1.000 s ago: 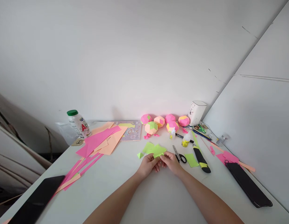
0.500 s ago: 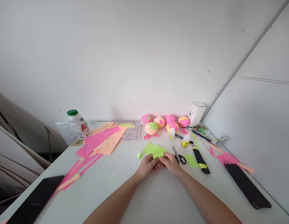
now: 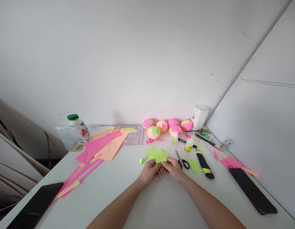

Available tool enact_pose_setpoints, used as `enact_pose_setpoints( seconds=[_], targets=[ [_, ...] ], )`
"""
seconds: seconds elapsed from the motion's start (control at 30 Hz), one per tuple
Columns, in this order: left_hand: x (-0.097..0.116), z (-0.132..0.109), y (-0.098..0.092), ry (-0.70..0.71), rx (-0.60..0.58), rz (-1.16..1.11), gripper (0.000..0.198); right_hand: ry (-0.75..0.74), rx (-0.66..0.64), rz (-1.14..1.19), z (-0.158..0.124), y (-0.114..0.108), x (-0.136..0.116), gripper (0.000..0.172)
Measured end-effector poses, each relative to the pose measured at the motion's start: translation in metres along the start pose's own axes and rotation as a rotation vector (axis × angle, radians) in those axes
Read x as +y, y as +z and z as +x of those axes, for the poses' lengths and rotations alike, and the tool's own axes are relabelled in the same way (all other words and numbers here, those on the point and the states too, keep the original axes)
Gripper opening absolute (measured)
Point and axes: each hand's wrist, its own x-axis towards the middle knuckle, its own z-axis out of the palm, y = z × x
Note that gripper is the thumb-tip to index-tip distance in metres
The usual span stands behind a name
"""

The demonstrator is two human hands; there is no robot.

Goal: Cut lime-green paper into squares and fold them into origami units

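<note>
My left hand (image 3: 149, 170) and my right hand (image 3: 173, 168) meet near the middle of the table. Both pinch the near edge of a light green paper piece (image 3: 161, 156), thumbs on top and the other fingers curled beneath. Just behind and left of it lie more green paper (image 3: 151, 152) and a small folded green piece (image 3: 142, 161). Scissors (image 3: 182, 160) lie open close to my right hand. A green paper square (image 3: 195, 165) and a black and yellow cutter (image 3: 205, 164) lie further right.
Several faceted paper balls (image 3: 153, 132) line the wall beside a white container (image 3: 200, 117). Two glue bottles (image 3: 188, 144) stand before them. Pink and orange sheets (image 3: 97, 146), a white bottle (image 3: 79, 129) and a dark tablet (image 3: 35, 205) are left; a black case (image 3: 252, 190) is right.
The view has shifted slightly. Both hands keep the same pinch on the green paper, with hardly any visible movement.
</note>
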Motion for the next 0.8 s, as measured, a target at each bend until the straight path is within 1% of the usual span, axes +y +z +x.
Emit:
enact_pose_setpoints(
  seconds=[0.27, 0.57, 0.8],
  targets=[
    [0.0008, -0.0009, 0.0008, 0.001, -0.016, 0.01, 0.038, 0.018, 0.029, -0.001, -0.0009, 0.0001, -0.001, 0.037],
    [-0.0006, -0.0006, 0.0009, -0.002, 0.007, 0.0, 0.039, 0.005, 0.019, 0.008, -0.0002, 0.0018, -0.0025, 0.035],
    [0.0022, -0.0015, 0.0012, 0.005, -0.018, 0.015, 0.038, 0.003, -0.015, 0.031, -0.0013, -0.0007, -0.0027, 0.03]
  ],
)
